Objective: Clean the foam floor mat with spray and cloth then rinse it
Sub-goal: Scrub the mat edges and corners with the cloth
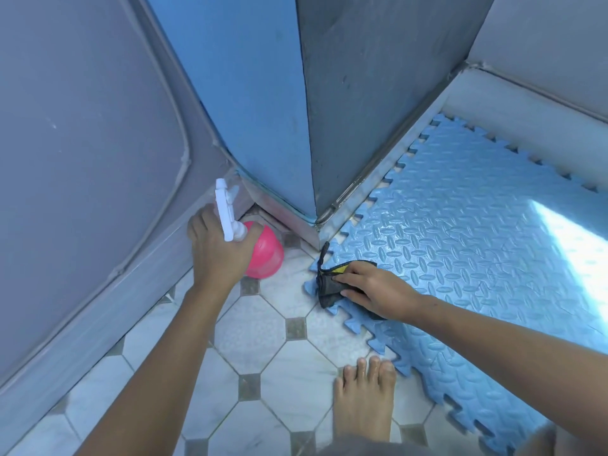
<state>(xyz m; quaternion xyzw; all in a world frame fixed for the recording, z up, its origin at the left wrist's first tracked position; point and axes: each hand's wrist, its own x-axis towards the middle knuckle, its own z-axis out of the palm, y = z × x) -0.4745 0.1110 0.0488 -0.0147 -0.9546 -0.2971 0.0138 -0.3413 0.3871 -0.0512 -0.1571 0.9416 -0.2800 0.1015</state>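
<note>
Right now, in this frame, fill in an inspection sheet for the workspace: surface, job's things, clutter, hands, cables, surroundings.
Surface: tiled floor, pale octagonal tiles with small dark squares; looks wet near the bare foot.
Job's things: blue foam mat with interlocking edges lies flat on the floor, sunlit patch at right; dark cloth pressed on its near corner; pink spray bottle with white trigger head, off the mat.
Clutter: nothing seen.
Hands: left hand grips the spray bottle at its neck; right hand presses down on the cloth.
Cables: nothing seen.
Surroundings: blue and grey wall corner ahead, grey panel at left, raised ledge beyond the mat.
</note>
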